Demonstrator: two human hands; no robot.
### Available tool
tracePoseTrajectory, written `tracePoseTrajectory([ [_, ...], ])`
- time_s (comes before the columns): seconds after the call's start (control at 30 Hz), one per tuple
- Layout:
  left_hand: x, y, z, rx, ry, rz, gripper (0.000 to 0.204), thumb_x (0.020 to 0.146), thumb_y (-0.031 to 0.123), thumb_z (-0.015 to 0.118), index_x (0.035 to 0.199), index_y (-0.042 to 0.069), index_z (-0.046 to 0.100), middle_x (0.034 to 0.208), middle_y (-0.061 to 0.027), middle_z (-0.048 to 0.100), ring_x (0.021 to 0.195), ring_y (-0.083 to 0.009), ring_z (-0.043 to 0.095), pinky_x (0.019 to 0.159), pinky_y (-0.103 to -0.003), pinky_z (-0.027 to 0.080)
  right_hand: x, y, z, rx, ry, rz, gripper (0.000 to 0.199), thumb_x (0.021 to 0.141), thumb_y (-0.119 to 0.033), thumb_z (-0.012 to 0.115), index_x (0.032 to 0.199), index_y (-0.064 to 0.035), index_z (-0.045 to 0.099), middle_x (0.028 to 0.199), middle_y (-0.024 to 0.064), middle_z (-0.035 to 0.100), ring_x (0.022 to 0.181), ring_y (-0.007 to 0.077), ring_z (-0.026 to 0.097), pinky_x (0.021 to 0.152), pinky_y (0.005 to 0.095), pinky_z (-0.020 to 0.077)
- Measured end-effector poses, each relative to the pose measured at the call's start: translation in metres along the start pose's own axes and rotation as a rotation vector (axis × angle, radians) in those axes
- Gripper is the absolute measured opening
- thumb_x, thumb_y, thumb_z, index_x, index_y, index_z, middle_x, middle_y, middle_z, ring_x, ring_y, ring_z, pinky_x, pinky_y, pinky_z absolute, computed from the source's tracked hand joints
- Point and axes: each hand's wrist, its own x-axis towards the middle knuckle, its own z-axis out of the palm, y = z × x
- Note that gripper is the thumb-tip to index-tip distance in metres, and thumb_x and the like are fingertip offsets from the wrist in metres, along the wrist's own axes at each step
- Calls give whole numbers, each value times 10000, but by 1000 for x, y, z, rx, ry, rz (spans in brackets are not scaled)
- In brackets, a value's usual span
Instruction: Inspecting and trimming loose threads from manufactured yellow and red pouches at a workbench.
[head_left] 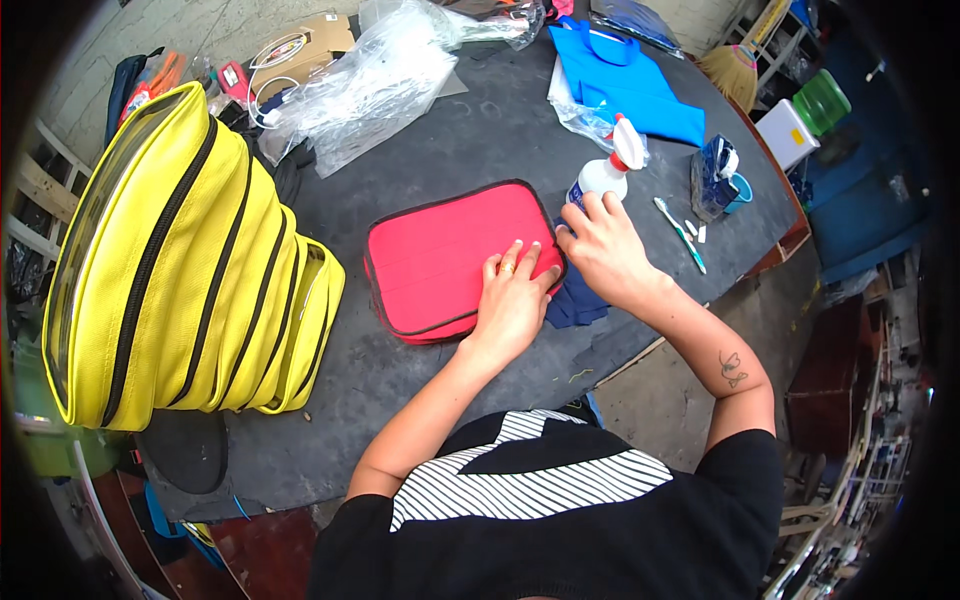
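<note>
Left hand [512,300] flat, open, pressing red panel's [445,260] right end; panel runs left-right. Right hand [600,250] open at its right edge, over blue cloth [578,305], grasping nothing.

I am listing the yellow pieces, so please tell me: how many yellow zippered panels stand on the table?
About 4, though the rear ones overlap and more may be hidden. The yellow zippered panels lean together at the table's left side, left of the red pad.
</note>
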Motion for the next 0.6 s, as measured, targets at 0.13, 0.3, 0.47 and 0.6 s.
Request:
tracePoseTrajectory([
  [0.13, 0, 0, 1, -7, -7, 0, 357, 789, 117, 658, 1146, 104, 648, 1323, -199, 505, 1284, -394, 404, 1032, -492, 302, 1, -6, -3, -34, -37, -14, 127, 713, -143, 601, 781, -58, 667, 873, 58, 528, 888, 241, 495, 780, 367, 384],
  [0.3, 0, 1, 0, -13, -22, 3, 351, 792, 123, 656, 1142, 98, 648, 1332, -204, 497, 1289, -396, 397, 1037, -496, 297, -3, -9, 2, -27, -6, 52, 120, 701, -128, 626, 797, -66, 664, 881, 57, 536, 901, 245, 498, 777, 371, 383],
  [0.47, -2, -3, 0, -9, -20, 16, 336, 799, 135, 646, 1132, 90, 650, 1321, -219, 501, 1278, -395, 411, 1040, -514, 296, -24, 10, 31, 310, 69, 295, 282, 624, -57, 721, 899, -96, 676, 905, 64, 569, 905, 280, 502, 810, 384, 395],
  [0.6, 0, 2, -1, -48, 28, 30, 274, 814, 141, 633, 1076, 68, 663, 1263, -215, 547, 1248, -375, 447, 1025, -510, 313, -44, 12, 80, 1264, -103, 659, 237, 779, -112, 718, 998, -69, 640, 945, 23, 631, 910, 137, 555, 835, 300, 417],
])
